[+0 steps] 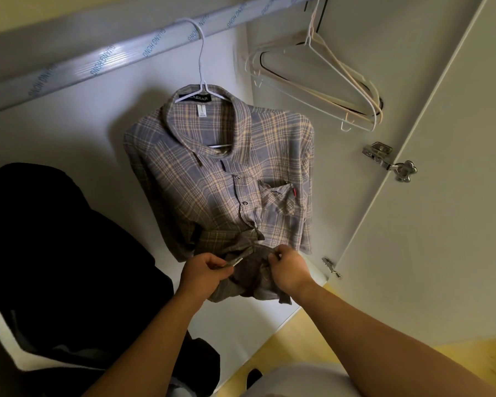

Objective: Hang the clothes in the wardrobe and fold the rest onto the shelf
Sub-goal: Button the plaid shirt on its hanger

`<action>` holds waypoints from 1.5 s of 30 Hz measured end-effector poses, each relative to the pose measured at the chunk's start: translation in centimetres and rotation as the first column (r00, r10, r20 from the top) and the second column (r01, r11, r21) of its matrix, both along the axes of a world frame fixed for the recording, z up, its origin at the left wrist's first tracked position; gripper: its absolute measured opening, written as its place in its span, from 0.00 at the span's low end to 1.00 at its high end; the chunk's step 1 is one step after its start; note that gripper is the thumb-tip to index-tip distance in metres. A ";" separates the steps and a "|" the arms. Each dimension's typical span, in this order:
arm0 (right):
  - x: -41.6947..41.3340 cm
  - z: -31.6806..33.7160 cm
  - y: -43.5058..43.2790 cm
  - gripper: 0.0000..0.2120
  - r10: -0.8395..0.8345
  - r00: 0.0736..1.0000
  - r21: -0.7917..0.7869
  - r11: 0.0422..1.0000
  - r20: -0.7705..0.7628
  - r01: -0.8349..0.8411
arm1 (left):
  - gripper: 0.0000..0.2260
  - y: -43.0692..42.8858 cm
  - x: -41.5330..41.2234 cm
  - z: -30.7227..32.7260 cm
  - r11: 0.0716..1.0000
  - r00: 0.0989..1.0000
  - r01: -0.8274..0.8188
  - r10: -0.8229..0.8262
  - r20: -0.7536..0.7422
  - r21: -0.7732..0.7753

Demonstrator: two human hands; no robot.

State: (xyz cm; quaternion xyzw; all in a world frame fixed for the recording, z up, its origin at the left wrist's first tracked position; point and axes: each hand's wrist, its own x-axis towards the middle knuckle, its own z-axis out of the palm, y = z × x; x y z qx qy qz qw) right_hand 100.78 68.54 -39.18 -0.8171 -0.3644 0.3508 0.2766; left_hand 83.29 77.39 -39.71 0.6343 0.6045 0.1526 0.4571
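Shirt-hem (249, 272) inside left grip (205, 272), right grip (287, 270)

black garment (55, 224) runs off the left edge.

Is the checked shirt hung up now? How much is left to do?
Done: the checked shirt hangs on a white hanger on the rail. In hand: the left hand and right hand pinch its bottom edge, probably tidying it. Left: spare hangers hang empty, dark clothes at the left may need sorting, and no folded pile shows.
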 end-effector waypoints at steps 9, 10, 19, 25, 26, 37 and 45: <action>0.5 0.7 0.6 0.16 0.621 0.783 -0.456 0.710 0.047 -0.536 | 0.19 1.7 -0.2 0.5 0.690 0.386 0.570 -0.704 -0.596 -0.446; 1.1 0.8 1.3 0.16 0.567 0.812 -0.389 0.785 0.140 -0.481 | 0.12 2.6 0.1 1.1 0.761 0.495 0.573 -0.617 -0.612 -0.303; 5.8 11.2 7.6 0.21 -0.384 0.785 0.652 0.758 0.486 -0.033 | 0.07 11.9 1.1 11.6 0.730 0.976 -0.174 0.218 0.015 0.661; 9.0 16.9 11.0 0.32 -0.011 0.832 0.262 0.951 0.555 -0.162 | 0.25 16.6 2.6 16.4 0.720 0.980 -0.140 0.198 -0.007 0.679; 9.4 17.3 11.2 0.31 0.071 0.825 0.204 0.954 0.560 -0.220 | 0.29 17.2 2.8 16.6 0.733 0.986 -0.083 0.158 -0.050 0.676; 8.7 18.5 11.6 0.17 0.042 0.717 0.155 0.966 0.696 -0.207 | 0.22 18.8 -0.1 16.5 0.630 0.879 0.277 0.139 -0.456 0.726; 8.6 19.4 12.3 0.12 0.103 0.626 0.170 0.917 0.773 -0.360 | 0.35 17.0 -1.9 13.8 0.818 0.993 0.109 -0.058 -0.107 0.565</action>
